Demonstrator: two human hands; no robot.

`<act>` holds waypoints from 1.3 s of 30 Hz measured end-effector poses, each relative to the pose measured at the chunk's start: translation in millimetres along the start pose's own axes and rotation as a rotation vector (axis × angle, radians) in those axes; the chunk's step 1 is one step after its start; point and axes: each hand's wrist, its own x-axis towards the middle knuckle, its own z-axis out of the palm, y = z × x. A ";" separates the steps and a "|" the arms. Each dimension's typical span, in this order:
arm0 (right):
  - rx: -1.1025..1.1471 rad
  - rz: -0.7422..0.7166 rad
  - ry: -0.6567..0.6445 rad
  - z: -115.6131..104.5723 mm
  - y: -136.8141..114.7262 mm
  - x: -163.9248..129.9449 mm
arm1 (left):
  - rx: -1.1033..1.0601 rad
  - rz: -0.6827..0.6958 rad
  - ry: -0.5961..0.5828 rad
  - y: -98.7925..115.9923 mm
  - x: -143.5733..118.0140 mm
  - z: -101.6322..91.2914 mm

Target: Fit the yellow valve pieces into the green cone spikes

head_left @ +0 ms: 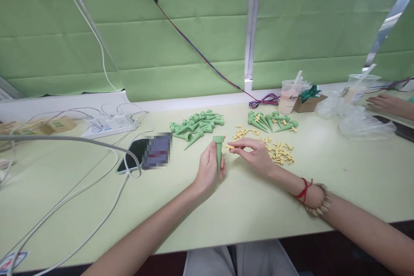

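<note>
My left hand [207,168] grips a green plastic cone spike [219,152], held upright with its wide end up. My right hand [254,152] pinches a small yellow plastic piece [228,147] right beside the spike's upper part. A pile of bare green spikes [197,126] lies behind my left hand. Another group of green spikes with yellow pieces on them [272,121] lies behind my right hand. Loose yellow pieces [278,152] are scattered just right of my right hand.
A phone [147,153] lies left of my hands, with white cables [97,198] and a power strip [110,125] further left. A drink cup [289,96], a small cardboard box [308,102] and plastic bags [362,120] stand at the back right. Another person's hand [386,104] rests at far right.
</note>
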 end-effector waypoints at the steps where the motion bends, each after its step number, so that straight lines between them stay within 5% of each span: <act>1: 0.004 0.006 0.006 -0.4 0.7 -0.1 | -0.012 0.005 -0.005 1.4 0.6 0.1; 7: 0.029 0.101 0.062 -4.5 4.6 4.3 | -0.058 -0.038 -0.142 8.8 9.9 -5.6; 13: -0.035 0.037 0.078 -8.5 6.6 8.0 | -0.108 -0.088 -0.288 13.0 13.3 -10.1; 20: -0.071 0.004 0.009 -8.3 8.1 5.7 | -0.071 -0.132 -0.340 5.1 15.4 -16.8; 28: 0.178 0.250 -0.127 -1.8 8.9 6.6 | -0.063 -0.106 -0.290 0.3 16.4 -16.8; 31: 0.005 0.122 -0.181 -3.0 6.5 8.2 | -0.154 -0.218 -0.262 -1.5 14.7 -12.6; 36: -0.523 -0.306 -0.305 -13.0 11.2 14.2 | -0.256 -0.336 -0.224 -2.2 13.6 -9.1; 39: -0.620 -0.361 -0.308 -15.0 12.8 15.0 | -0.206 -0.318 -0.247 -1.7 13.5 -9.7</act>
